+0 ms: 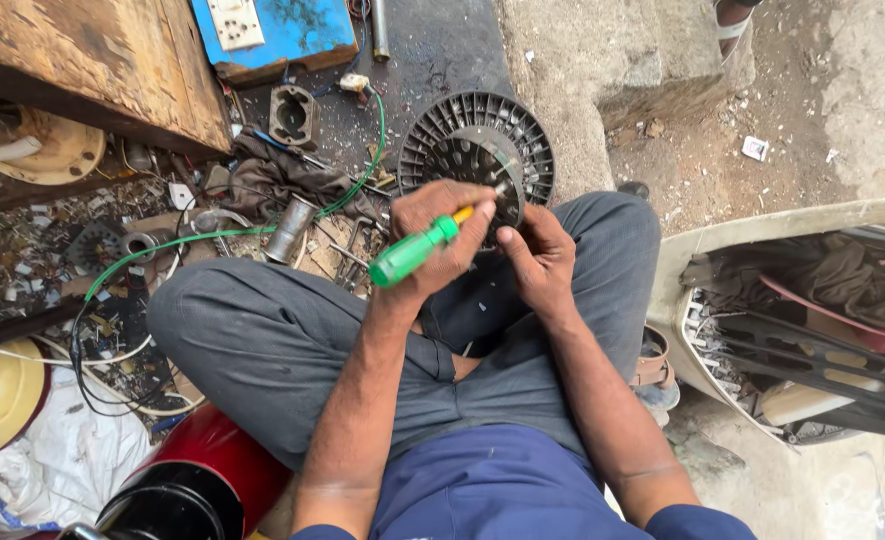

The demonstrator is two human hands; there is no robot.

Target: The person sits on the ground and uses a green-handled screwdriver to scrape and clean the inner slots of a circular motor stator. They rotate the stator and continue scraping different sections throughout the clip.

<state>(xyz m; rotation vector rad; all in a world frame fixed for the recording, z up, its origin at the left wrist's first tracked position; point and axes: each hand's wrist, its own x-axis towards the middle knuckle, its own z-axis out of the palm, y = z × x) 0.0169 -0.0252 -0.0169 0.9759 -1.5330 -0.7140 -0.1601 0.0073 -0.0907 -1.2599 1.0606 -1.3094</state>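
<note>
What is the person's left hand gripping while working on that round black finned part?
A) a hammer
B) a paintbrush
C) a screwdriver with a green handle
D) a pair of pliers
C: the left hand is closed around a green-handled screwdriver, its tip pointing toward the round black finned part, while the right hand steadies that part.

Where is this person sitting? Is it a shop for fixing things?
Probably a small repair workshop on the ground. The left hand holds a green-handled screwdriver against a dark finned fan part, and loose metal parts and wires lie scattered nearby.
</note>
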